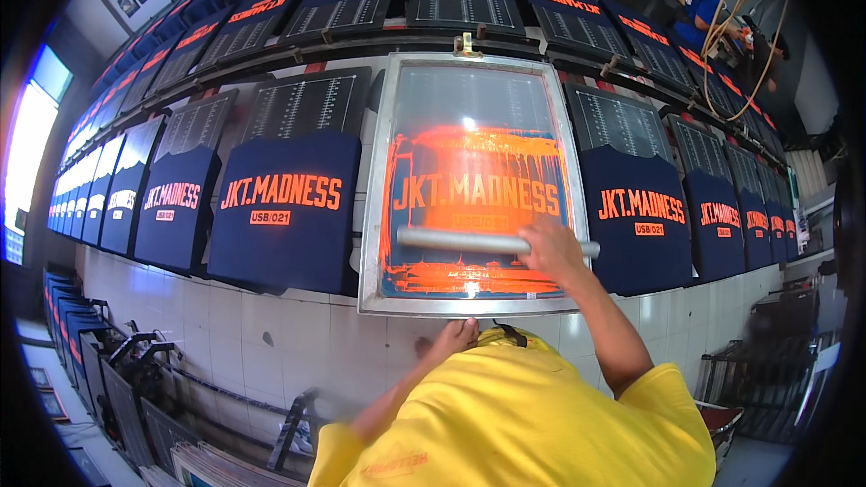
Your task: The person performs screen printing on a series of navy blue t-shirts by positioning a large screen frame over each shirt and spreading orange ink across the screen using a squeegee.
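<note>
A silver-framed printing screen (372, 243) lies over a navy shirt on a board, its mesh smeared with bright orange ink (460, 146). My right hand (550, 250) is closed round the right part of a grey squeegee (451, 241), which lies crosswise over the lower half of the mesh. Orange lettering shows through the screen above the squeegee. My left hand (456, 336) is by the screen's near edge, in front of my yellow shirt, with its fingers curled. What it holds, if anything, is hidden.
Navy shirts with orange print lie on boards to the left (284, 216) and right (636, 216), with more rows behind. A metal clamp (465, 47) sits at the screen's far edge. At the far right are a person in blue (702, 4) and hanging hoses (758, 81).
</note>
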`<action>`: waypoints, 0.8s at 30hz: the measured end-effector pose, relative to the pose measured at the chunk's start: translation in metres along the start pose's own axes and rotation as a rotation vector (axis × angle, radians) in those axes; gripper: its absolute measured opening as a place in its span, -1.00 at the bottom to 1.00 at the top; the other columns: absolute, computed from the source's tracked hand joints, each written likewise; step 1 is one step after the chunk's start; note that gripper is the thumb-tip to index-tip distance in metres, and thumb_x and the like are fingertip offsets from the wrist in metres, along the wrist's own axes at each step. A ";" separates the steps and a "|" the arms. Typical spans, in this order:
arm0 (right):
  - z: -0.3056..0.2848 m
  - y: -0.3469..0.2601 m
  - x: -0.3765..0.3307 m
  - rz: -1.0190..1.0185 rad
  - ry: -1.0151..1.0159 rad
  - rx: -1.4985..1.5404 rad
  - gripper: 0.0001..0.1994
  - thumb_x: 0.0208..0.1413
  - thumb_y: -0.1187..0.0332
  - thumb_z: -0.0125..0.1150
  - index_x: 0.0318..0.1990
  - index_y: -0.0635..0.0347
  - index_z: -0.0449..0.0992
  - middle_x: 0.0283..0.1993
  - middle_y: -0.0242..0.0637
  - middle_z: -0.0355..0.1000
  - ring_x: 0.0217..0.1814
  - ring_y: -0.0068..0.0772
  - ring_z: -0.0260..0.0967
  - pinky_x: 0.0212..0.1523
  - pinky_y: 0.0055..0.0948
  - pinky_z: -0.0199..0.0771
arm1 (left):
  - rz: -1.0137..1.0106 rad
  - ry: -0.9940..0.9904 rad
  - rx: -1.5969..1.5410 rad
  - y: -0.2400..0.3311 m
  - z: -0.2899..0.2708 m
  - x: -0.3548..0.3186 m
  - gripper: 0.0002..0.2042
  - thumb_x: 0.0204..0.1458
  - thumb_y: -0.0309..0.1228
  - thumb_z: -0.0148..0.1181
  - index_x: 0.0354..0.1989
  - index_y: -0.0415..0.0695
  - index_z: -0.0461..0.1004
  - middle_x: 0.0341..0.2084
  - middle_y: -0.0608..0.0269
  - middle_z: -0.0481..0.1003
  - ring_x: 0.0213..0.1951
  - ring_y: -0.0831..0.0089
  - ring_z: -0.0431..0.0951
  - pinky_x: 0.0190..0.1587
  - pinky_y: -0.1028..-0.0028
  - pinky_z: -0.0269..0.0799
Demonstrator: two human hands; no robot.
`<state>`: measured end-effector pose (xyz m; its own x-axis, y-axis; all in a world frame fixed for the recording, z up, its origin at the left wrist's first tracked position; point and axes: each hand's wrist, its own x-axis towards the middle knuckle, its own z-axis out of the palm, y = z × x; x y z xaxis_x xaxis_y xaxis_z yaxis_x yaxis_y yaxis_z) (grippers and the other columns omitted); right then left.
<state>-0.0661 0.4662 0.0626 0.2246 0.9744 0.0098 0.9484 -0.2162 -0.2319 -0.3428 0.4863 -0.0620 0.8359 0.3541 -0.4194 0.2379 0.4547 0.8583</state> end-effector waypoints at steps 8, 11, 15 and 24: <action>-0.009 -0.031 -0.037 0.020 0.028 0.054 -0.74 -0.14 0.28 0.38 -0.25 0.06 0.53 -0.36 -0.28 0.50 -0.23 -0.14 0.50 -0.22 -0.16 0.48 | 0.034 0.003 0.143 0.004 -0.001 0.000 -0.51 0.39 -0.05 -0.21 -0.53 -0.15 0.27 -0.64 0.43 0.20 -0.55 0.55 0.15 -0.46 0.45 0.17; -0.006 -0.012 0.004 0.018 0.157 -0.017 -0.73 -0.14 0.28 0.39 -0.24 0.05 0.53 -0.35 -0.24 0.50 -0.25 -0.10 0.50 -0.23 -0.12 0.48 | 0.010 -0.039 0.090 0.001 -0.005 0.003 -0.50 0.38 -0.01 -0.18 -0.51 -0.17 0.29 -0.64 0.40 0.24 -0.55 0.54 0.20 -0.45 0.43 0.21; -0.003 0.009 0.074 0.073 0.151 0.023 -0.76 -0.12 0.29 0.38 -0.27 0.09 0.52 -0.38 -0.18 0.51 -0.27 -0.04 0.50 -0.25 -0.06 0.47 | -0.010 -0.006 0.128 -0.003 -0.005 0.003 -0.47 0.36 0.04 -0.16 -0.50 -0.18 0.32 -0.63 0.34 0.28 -0.54 0.52 0.25 -0.43 0.40 0.25; -0.001 0.025 0.144 -0.007 0.140 -0.022 -0.80 -0.10 0.30 0.35 -0.30 0.10 0.53 -0.36 -0.18 0.53 -0.24 -0.03 0.51 -0.25 -0.05 0.47 | 0.043 0.059 0.166 -0.001 0.000 0.000 -0.47 0.36 0.03 -0.15 -0.49 -0.19 0.34 -0.65 0.35 0.29 -0.52 0.49 0.25 -0.41 0.39 0.26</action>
<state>-0.0101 0.6011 0.0597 0.2451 0.9583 0.1470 0.9545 -0.2120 -0.2096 -0.3433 0.4858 -0.0626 0.8176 0.4201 -0.3937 0.2852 0.2984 0.9108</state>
